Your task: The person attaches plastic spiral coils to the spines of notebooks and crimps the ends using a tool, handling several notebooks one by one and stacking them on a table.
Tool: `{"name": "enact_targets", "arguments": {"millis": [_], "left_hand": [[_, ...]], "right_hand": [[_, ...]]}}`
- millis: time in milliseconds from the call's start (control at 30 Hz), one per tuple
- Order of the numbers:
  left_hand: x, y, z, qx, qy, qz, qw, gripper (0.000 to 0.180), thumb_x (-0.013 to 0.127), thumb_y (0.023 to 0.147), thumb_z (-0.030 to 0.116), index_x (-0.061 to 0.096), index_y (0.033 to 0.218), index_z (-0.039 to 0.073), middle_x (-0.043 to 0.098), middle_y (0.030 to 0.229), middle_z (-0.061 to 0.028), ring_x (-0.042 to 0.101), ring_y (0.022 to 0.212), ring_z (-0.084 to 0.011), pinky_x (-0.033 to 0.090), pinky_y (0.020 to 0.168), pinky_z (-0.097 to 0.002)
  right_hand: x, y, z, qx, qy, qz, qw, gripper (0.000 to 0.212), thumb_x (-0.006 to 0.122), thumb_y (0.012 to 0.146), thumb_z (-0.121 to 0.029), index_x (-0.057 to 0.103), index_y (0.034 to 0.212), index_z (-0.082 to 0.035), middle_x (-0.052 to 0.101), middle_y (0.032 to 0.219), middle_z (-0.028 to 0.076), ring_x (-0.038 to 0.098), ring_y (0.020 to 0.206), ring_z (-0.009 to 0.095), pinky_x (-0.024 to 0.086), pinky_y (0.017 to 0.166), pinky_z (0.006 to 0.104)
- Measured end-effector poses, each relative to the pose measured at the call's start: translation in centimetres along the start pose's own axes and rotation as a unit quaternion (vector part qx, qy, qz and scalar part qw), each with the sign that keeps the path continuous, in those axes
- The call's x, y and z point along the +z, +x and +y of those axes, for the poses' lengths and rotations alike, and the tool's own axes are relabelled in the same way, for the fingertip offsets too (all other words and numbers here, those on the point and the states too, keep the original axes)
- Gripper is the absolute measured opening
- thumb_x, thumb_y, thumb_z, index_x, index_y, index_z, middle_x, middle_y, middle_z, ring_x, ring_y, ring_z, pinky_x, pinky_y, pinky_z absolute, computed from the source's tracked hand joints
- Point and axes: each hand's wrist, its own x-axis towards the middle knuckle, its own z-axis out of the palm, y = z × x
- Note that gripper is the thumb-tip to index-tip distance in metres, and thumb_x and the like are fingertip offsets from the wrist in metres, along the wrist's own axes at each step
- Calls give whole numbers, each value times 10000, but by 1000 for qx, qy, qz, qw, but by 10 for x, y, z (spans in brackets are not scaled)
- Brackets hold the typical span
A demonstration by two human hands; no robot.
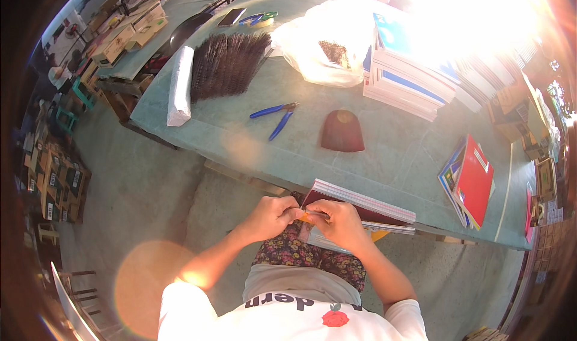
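Over my lap, at the table's near edge, my left hand [270,219] is closed in a pinch, its fingertips meeting those of my right hand. My right hand [338,222] is also closed, on something thin and dark, too small to name. Both hands are at the left end of a stack of spiral notebooks [363,204] with a dark red cover, which leans on the table edge. Part of the stack is hidden behind my right hand. A bit of yellow shows below the fingertips. Blue-handled cutters [275,117] lie with handles spread on the table beyond my hands.
On the green table [240,142] are a dark red rounded piece [343,132], a bundle of dark thin strands [225,64], a white roll [180,87] and a plastic bag [318,46]. Stacked books [402,88] stand far right; notebooks with a red cover [473,183] lie right.
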Motion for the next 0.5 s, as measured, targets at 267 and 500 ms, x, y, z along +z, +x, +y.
{"name": "enact_targets", "arguments": {"millis": [267,500], "left_hand": [[11,-4,1,96,61,149,982,237,661,813,188,620,1004,53,607,783,-109,599,669,-242,478,606,-346],[-14,3,-3,152,65,106,980,222,581,892,214,630,989,20,645,880,-127,629,743,-226,489,665,-339]], "right_hand": [[1,0,-8,-5,-89,50,995,77,658,788,-75,636,854,-42,678,818,97,646,690,300,510,597,358],[7,1,0,-75,-234,66,967,131,619,830,-190,606,925,-100,638,761,53,610,668,261,457,564,361]]}}
